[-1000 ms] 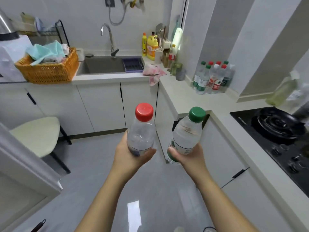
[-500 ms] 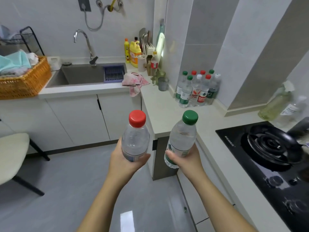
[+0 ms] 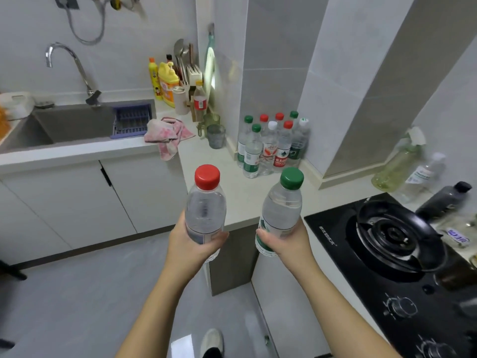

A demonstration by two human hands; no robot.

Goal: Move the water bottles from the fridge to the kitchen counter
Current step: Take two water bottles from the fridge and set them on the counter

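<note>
nearest the camera, over the floor by the counter corner: left hand wrapped round lower body of red-cap bottle, upright. right hand wrapped round lower body of green-cap bottle, tilted slightly right. bottles apart, both held in the air, not on the counter. farther back on the counter, against the wall: cluster of bottles, red, green & white caps. stove at right; sink far left.
</note>
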